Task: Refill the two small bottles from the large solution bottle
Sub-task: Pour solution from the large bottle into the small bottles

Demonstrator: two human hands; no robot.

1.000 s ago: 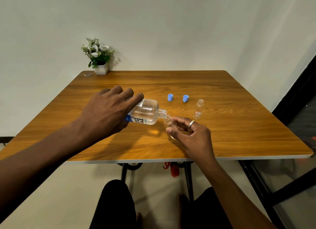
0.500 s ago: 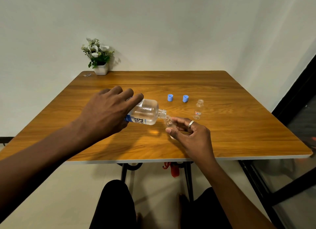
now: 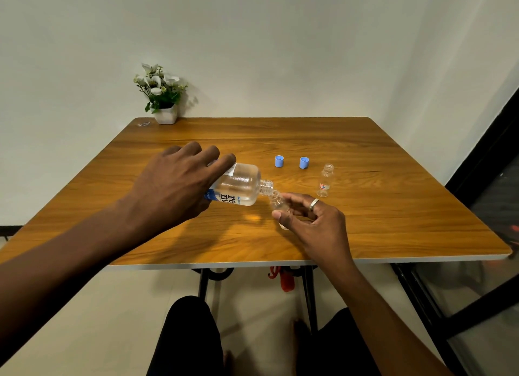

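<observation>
My left hand point(image 3: 179, 184) grips the large clear solution bottle point(image 3: 241, 184), tipped on its side with the open neck pointing right. Its mouth meets the mouth of a small clear bottle point(image 3: 278, 203), tilted and pinched between the thumb and fingers of my right hand point(image 3: 311, 221) just above the wooden table point(image 3: 393, 221). A second small bottle point(image 3: 325, 180) with a red-and-white label stands upright and uncapped to the right. Two blue caps point(image 3: 279, 161) point(image 3: 304, 162) lie behind the bottles.
A white pot of white flowers point(image 3: 161, 95) stands at the table's far left corner, with a small clear scrap point(image 3: 143, 124) beside it. A dark frame point(image 3: 483, 162) runs along the right. My knees are below the table's near edge.
</observation>
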